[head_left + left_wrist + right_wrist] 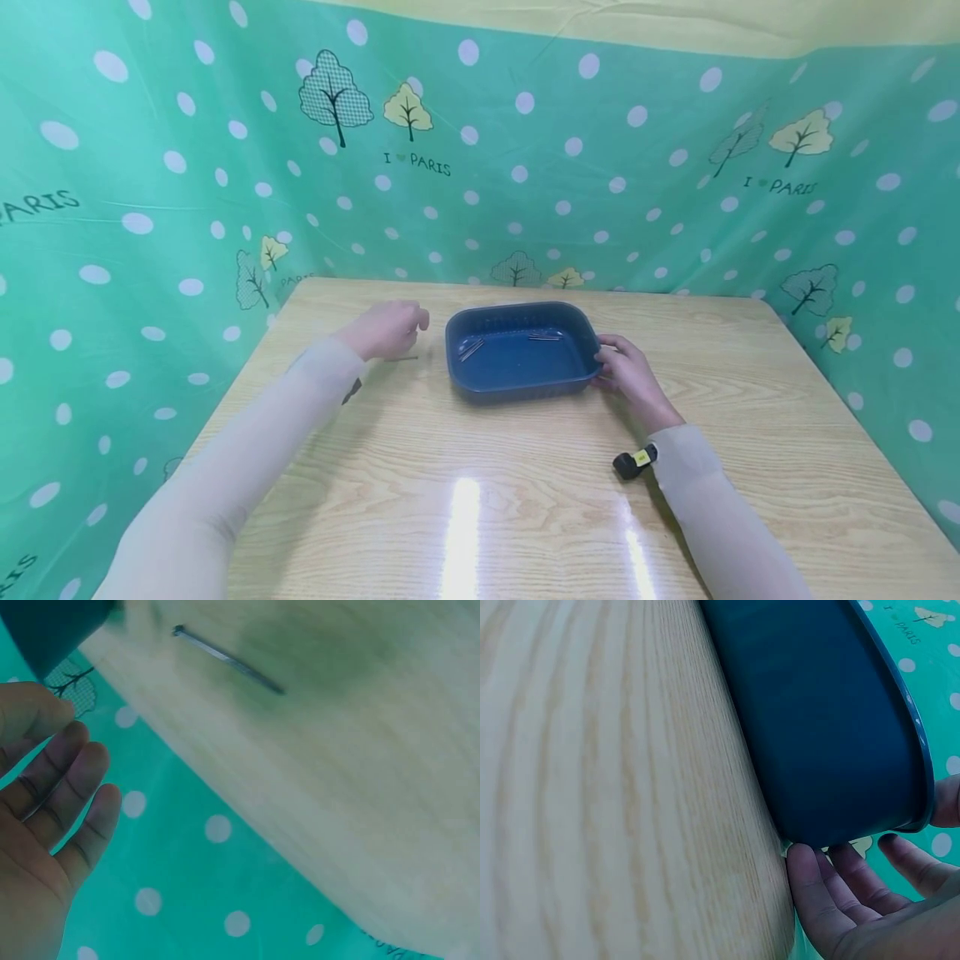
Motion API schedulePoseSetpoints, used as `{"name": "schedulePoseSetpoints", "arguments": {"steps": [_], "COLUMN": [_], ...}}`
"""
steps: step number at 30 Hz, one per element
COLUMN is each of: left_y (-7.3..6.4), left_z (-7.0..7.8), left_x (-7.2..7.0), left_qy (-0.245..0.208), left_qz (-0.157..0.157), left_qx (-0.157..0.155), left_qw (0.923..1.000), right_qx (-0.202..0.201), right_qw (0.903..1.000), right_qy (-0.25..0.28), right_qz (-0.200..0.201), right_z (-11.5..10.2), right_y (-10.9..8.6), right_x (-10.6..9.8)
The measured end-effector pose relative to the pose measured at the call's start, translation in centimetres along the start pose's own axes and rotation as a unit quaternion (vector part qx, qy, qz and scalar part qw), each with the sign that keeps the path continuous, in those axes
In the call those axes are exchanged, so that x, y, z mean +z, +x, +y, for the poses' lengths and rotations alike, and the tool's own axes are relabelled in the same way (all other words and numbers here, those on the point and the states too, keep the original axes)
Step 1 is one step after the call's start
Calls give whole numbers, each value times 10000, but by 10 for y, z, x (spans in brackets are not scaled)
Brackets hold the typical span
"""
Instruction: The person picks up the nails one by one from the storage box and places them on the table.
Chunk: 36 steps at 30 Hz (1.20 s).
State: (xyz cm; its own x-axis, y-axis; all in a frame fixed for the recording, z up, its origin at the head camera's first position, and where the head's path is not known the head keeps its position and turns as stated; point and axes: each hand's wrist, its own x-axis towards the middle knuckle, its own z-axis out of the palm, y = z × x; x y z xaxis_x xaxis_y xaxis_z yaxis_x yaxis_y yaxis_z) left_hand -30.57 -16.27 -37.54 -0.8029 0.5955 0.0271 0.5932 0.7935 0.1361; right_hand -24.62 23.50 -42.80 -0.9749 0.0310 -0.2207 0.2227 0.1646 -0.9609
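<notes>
A dark blue plastic basket (517, 393) sits on the table, with several thin metal nails (544, 337) lying in it in two small groups. My right hand (626, 373) holds the basket's right end, thumb at the rim and fingertips against the outer wall, as the right wrist view shows. Left of the basket, my left hand (386, 329) hovers over the table with its fingers loosely bent and nothing in them. One more metal nail (229, 660), with a small head, lies on the wood below and beside that hand; the head view shows only part of it.
The light wood table (540, 500) reaches back to a green dotted cloth (495, 167) that hangs behind and on both sides. A black wrist camera (628, 465) sticks out from the right sleeve over the table.
</notes>
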Motion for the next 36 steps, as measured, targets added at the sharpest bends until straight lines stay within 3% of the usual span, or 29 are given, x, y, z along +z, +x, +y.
{"name": "schedulePoseSetpoints", "arguments": {"steps": [7, 13, 21, 36], "left_y": [10, 19, 33, 61], "left_z": [11, 23, 35, 55], "left_x": [-13, -22, -26, -28], "left_qy": [189, 57, 8, 182], "left_qz": [104, -114, -39, -90], "left_qx": [219, 324, 646, 844], "left_qw": [9995, 9994, 9979, 9962], "right_qx": [-4, 12, 26, 0], "right_qw": [10000, 10000, 10000, 9999], "right_qy": [-36, -40, -56, -107], "right_qz": [6, 24, 48, 37], "right_z": [1, 1, 1, 1], "right_y": [2, 2, 2, 1], "right_x": [-1, -1, 0, 0]}}
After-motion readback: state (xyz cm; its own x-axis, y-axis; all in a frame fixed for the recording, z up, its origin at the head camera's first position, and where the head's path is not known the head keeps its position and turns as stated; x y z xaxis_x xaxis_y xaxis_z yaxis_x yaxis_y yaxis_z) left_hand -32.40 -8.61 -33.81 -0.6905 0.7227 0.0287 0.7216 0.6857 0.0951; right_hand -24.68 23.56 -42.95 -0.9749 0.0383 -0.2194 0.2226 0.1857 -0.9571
